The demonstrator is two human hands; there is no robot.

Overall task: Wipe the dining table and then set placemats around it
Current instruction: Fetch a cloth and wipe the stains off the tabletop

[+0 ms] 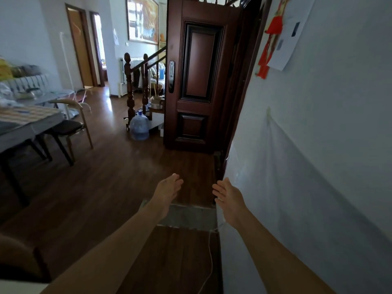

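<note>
Left hand: the left hand (167, 188) is stretched forward over the wooden floor, fingers straight and relaxed, palm turned inward, holding nothing
Right hand: the right hand (228, 196) mirrors it, spread and empty, palm facing the left one; it is near the white wall (318, 124), and whether it touches cannot be told
Why held so: with no cloth or mat in either hand, both arms look raised in free space rather than working on anything, probably a neutral pose between steps
Dining table: the dining table (25, 129) stands at the far left edge of the view, well apart from both hands and only partly visible
Striped mat: a striped mat (27, 114), seemingly a placemat, lies flat on the tabletop near its far end, where someone would sit; blurred items lie beyond it
Chair: a chair (70, 124) with a dark seat is tucked partly under the table's near corner, leaving the walkway open
Doorway side: a dark brown door (199, 81) stands ahead beside the wall, with a water jug (139, 127) on the floor just to its left by the stair post (129, 85)
Cable: a thin white cable (210, 257) trails down along the foot of the wall under the right arm
Step in hand: judged as away from the table, with nothing to wipe with in hand; no wiping cloth shows anywhere
Next move calls for: turning left toward the table and taking up a cloth or mats, minding the cable underfoot
</note>
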